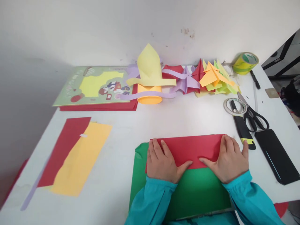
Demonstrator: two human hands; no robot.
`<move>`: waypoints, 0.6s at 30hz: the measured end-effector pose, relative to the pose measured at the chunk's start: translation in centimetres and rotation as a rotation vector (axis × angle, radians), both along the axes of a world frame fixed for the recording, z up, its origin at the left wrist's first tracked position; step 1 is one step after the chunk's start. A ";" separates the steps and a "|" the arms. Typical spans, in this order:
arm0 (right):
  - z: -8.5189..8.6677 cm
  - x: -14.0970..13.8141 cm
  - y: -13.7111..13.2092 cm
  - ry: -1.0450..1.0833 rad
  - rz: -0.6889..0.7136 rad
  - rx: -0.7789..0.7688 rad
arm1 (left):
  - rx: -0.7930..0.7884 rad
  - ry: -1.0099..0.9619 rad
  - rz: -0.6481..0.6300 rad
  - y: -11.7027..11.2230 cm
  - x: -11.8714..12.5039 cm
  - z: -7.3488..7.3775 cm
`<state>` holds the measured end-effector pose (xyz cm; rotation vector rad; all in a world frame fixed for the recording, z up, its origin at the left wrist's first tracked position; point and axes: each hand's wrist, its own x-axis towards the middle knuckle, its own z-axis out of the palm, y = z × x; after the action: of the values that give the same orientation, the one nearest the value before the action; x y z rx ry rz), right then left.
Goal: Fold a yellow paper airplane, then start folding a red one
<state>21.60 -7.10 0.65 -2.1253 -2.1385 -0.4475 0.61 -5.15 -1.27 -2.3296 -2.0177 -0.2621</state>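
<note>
A red paper sheet (185, 151), long and narrow in shape, lies crosswise on a green mat (199, 193). My left hand (162, 161) rests on its left end, fingers stretched toward the far edge and thumb spread along the near edge. On the right end lies my right hand (231, 159), palm down, its fingertips at the far corner and its thumb pointing inward. Both hands are open and press on the paper; the thumbs point at each other with a gap between. The paper's two ends are partly hidden under my hands.
Right: black scissors (254, 117), a cutter knife (243, 131), a tape ring (235, 106), a black phone (277, 156), a tape roll (246, 62) and a pen (255, 79). Back: folded paper pieces (212, 76), a yellow paper figure (150, 65), a paper pad (70, 84). Left: orange paper (82, 159), dark red paper (63, 150).
</note>
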 end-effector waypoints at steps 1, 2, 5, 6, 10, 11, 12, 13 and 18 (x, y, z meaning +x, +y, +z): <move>-0.2 0.1 -0.1 0.003 0.002 -0.007 | 0.013 -0.013 -0.006 -0.1 -0.1 -0.2; -0.3 0.1 -0.3 0.003 0.006 -0.012 | 0.026 -0.028 -0.013 -0.1 -0.2 -0.4; -0.7 0.3 -0.6 -0.001 0.010 -0.017 | 0.045 -0.072 -0.030 -0.2 -0.3 -1.0; -0.8 0.3 -0.8 0.001 0.005 -0.020 | 0.047 -0.082 -0.032 -0.2 -0.3 -1.2; -0.9 0.2 -0.9 0.013 -0.019 -0.027 | 0.074 -0.091 -0.048 -0.2 -0.4 -1.4; -0.9 0.2 -1.0 0.014 -0.020 -0.025 | 0.081 -0.090 -0.055 -0.2 -0.5 -1.4; -0.9 0.2 -1.0 0.014 -0.020 -0.023 | 0.085 -0.089 -0.061 -0.2 -0.5 -1.3; -1.0 0.2 -1.0 0.014 -0.019 -0.021 | 0.086 -0.087 -0.063 -0.2 -0.5 -1.3; -1.0 0.3 -1.0 0.013 0.012 -0.009 | 0.052 -0.093 -0.044 -0.3 -0.5 -1.2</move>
<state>21.87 -8.06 -0.35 -2.1127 -2.1490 -0.4226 0.15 -5.41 -2.47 -2.3743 -1.9758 -0.4280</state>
